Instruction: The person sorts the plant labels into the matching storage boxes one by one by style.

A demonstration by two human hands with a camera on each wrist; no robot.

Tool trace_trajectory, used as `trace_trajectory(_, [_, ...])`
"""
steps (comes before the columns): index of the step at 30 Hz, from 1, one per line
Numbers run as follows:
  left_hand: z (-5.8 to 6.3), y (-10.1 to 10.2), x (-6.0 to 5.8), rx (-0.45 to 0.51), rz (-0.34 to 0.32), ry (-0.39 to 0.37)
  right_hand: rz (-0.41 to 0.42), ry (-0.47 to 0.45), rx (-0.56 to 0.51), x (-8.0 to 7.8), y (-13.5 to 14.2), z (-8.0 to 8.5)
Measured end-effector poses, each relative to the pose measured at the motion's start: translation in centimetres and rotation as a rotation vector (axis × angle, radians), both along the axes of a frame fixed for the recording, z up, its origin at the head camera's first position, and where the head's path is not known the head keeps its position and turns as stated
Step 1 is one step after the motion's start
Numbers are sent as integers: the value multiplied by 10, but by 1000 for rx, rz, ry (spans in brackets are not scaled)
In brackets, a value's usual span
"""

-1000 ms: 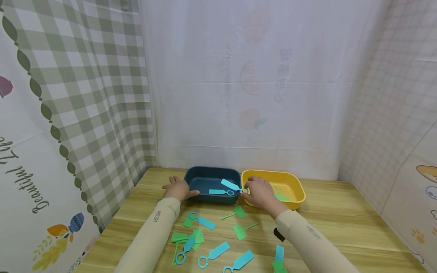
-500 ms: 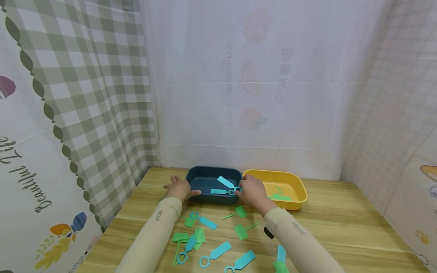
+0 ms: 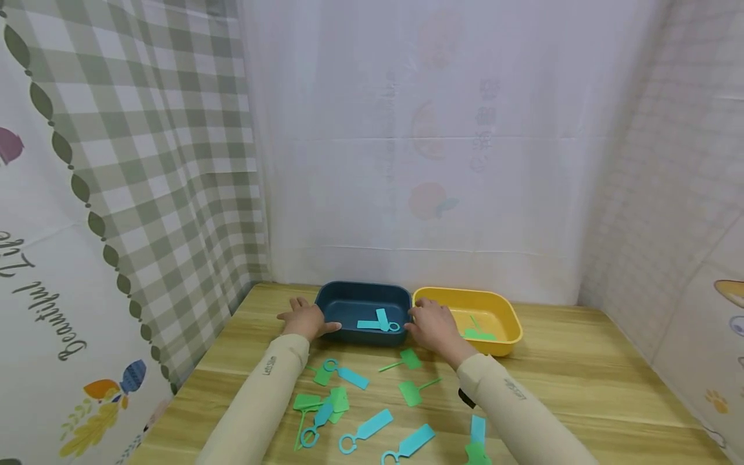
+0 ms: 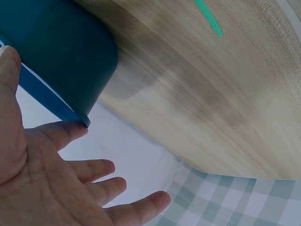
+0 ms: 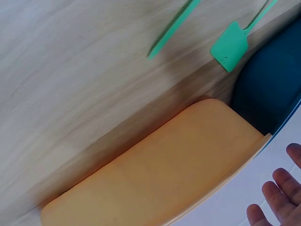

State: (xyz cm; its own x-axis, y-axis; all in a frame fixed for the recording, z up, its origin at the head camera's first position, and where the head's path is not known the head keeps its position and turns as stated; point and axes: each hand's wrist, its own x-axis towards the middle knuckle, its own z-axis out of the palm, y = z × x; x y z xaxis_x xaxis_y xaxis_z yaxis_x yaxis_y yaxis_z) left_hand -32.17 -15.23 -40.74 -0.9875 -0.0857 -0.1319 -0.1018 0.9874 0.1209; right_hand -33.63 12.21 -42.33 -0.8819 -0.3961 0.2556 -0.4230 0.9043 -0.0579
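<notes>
My left hand (image 3: 303,321) rests at the left end of the dark blue bin (image 3: 363,338), fingers spread straight. In the left wrist view its thumb and index fingertip touch the rim of that bin (image 4: 66,52). Two light blue ring-ended tags (image 3: 367,324) lie crossed inside, near the right end. My right hand (image 3: 433,328) is over the adjoining ends of the blue bin and the yellow bin (image 3: 507,326), holding nothing. Its fingers (image 5: 277,193) are loosely extended beside the rim in the right wrist view. Green tags (image 3: 479,335) with thin stems lie in the yellow bin.
On the wooden table (image 3: 581,374) before the bins lie several blue tags (image 3: 374,423) and several green tags (image 3: 410,392). Some overlap at the left, by my left forearm. A white curtain (image 3: 349,194) hangs behind, and a checked cloth (image 3: 174,161) on the left.
My right hand moved left over the blue bin with a blue tag and let it go. The tag now lies across the other one. The left hand stays at the bin's end.
</notes>
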Motion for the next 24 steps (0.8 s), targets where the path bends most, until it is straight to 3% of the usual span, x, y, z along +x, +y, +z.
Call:
trace_trajectory(10, [0, 1, -1, -10, 9, -5, 76, -1, 6, 13, 7, 0])
trace_trajectory(17, [0, 0, -2, -8, 10, -11, 172, -20, -38, 25, 10, 0])
trace_trajectory(24, [1, 1, 0, -7, 15, -10, 256, -31, -2, 38, 15, -4])
